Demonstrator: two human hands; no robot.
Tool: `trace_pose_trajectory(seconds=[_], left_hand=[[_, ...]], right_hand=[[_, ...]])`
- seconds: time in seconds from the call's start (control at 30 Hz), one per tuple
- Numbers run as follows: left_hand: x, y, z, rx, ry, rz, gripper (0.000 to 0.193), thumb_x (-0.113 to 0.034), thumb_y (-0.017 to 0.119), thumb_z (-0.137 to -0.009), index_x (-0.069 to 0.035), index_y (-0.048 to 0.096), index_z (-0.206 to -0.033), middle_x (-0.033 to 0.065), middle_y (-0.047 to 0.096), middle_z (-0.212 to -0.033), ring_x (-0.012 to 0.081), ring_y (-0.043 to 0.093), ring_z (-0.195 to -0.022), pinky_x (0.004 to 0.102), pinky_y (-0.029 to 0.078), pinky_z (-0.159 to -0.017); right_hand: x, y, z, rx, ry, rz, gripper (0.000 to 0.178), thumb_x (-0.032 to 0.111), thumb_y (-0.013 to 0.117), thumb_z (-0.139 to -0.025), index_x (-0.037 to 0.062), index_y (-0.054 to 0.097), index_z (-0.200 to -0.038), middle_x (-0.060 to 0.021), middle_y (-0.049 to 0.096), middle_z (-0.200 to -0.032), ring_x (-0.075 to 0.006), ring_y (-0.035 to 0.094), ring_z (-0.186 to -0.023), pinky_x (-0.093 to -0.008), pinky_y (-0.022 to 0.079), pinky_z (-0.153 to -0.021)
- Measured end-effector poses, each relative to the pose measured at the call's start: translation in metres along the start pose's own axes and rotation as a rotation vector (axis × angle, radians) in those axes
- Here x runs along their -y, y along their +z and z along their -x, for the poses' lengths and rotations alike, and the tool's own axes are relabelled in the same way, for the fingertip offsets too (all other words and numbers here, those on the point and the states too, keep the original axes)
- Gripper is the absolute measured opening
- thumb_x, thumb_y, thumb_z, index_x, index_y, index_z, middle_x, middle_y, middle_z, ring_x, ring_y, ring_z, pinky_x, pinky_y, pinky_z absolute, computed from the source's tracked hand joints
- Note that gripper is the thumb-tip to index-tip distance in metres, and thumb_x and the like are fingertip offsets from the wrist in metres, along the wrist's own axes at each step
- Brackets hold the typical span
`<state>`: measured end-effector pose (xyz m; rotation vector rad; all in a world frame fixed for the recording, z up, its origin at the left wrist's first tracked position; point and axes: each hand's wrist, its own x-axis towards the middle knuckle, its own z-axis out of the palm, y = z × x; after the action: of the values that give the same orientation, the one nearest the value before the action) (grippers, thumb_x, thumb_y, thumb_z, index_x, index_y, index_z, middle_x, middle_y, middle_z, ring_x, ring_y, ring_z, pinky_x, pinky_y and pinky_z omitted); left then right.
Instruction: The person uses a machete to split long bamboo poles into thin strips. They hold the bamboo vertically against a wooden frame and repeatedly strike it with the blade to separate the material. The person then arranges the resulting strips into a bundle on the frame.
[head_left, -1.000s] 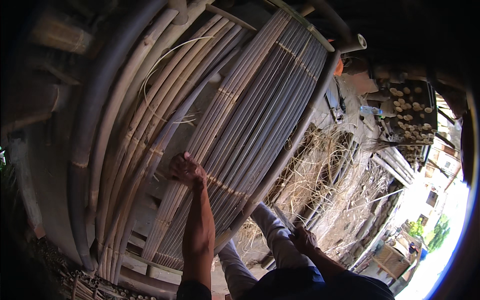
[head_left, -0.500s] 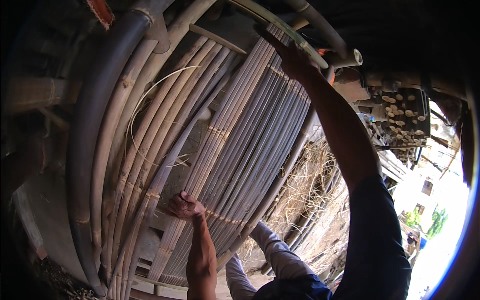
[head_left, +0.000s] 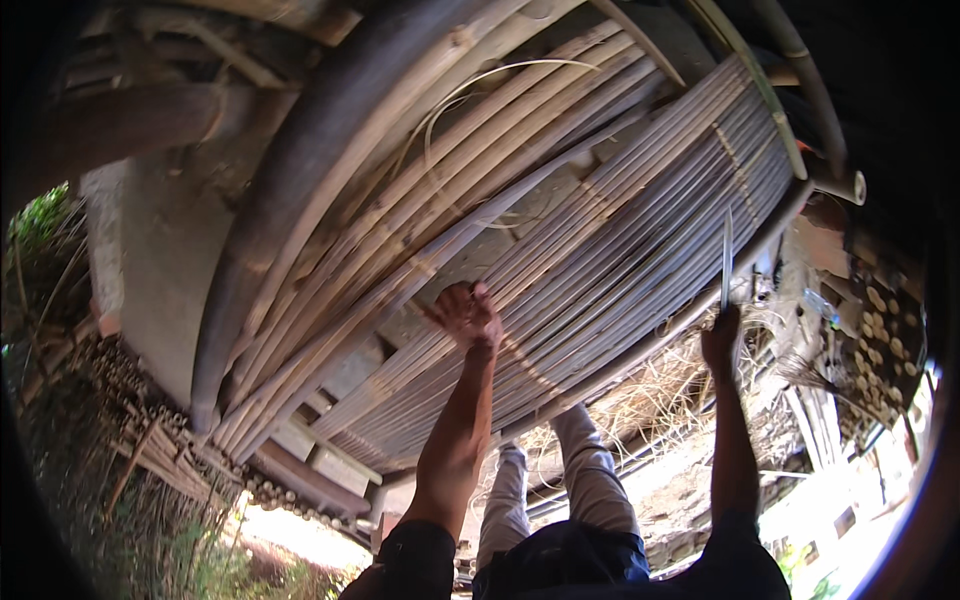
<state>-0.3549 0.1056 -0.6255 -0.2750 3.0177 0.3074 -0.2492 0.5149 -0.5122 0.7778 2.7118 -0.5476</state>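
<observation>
Many slats (head_left: pixel 612 278) lie beneath the left hand (head_left: pixel 470 314), its hold unclear; the right hand (head_left: pixel 721 343) clasps a knife (head_left: pixel 727 258).

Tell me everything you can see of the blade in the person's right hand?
The blade is long, narrow and greyish, like metal, thinning toward its far end. The right hand is closed around its near end, hiding any handle. It points nearly straight up the picture, overlapping the edge of the bamboo-like slats; whether it touches them can't be told.
</observation>
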Motion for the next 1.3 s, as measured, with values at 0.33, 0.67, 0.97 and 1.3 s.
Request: trace_pose_trajectory(seconds=[0.33,0.67,0.97,1.3], left_hand=[[0.077,-0.106,-0.079,-0.159,0.370,-0.098,0.045,-0.053,0.053,-0.096,-0.015,0.056,-0.121,0.0104,0.059,-0.108,0.0320,0.055,-0.103,0.0482,0.042,-0.089],[0.102,-0.137,-0.080,0.144,0.517,0.094,0.017,-0.026,0.061,-0.094,-0.010,0.061,-0.101,0.0141,0.058,-0.103,0.0368,0.063,-0.093,0.0480,0.051,-0.077],[0.113,-0.375,0.106,1.044,0.364,0.410,0.056,-0.007,0.052,-0.092,0.001,0.038,-0.146,0.0117,0.069,-0.081,0.0233,0.067,-0.057,0.0363,0.056,-0.056],[0.103,-0.443,0.281,1.076,0.269,1.297,0.042,-0.022,0.054,-0.102,-0.004,0.052,-0.139,-0.0020,0.044,-0.061,0.0056,0.037,-0.039,0.0237,0.042,-0.041]], right_hand=[[-0.073,-0.014,0.481,1.049,0.905,0.186,0.052,0.047,0.072,-0.082,-0.0008,0.071,-0.103,-0.0262,0.070,-0.100,-0.0399,0.068,-0.100,-0.0488,0.052,-0.086],[-0.029,0.044,0.669,0.515,1.111,-0.244,0.044,0.040,0.080,-0.077,-0.0008,0.066,-0.087,-0.0202,0.070,-0.083,-0.0313,0.069,-0.079,-0.0450,0.053,-0.071],[0.080,0.043,0.663,0.088,0.895,-0.441,0.072,0.063,0.048,-0.093,-0.0080,0.059,-0.086,-0.0348,0.062,-0.086,-0.0514,0.060,-0.090,-0.0550,0.044,-0.079],[0.160,-0.097,0.578,-0.202,0.352,-0.573,0.060,0.055,0.044,-0.099,-0.0015,0.064,-0.096,-0.0277,0.066,-0.084,-0.0456,0.064,-0.082,-0.0526,0.048,-0.075]])
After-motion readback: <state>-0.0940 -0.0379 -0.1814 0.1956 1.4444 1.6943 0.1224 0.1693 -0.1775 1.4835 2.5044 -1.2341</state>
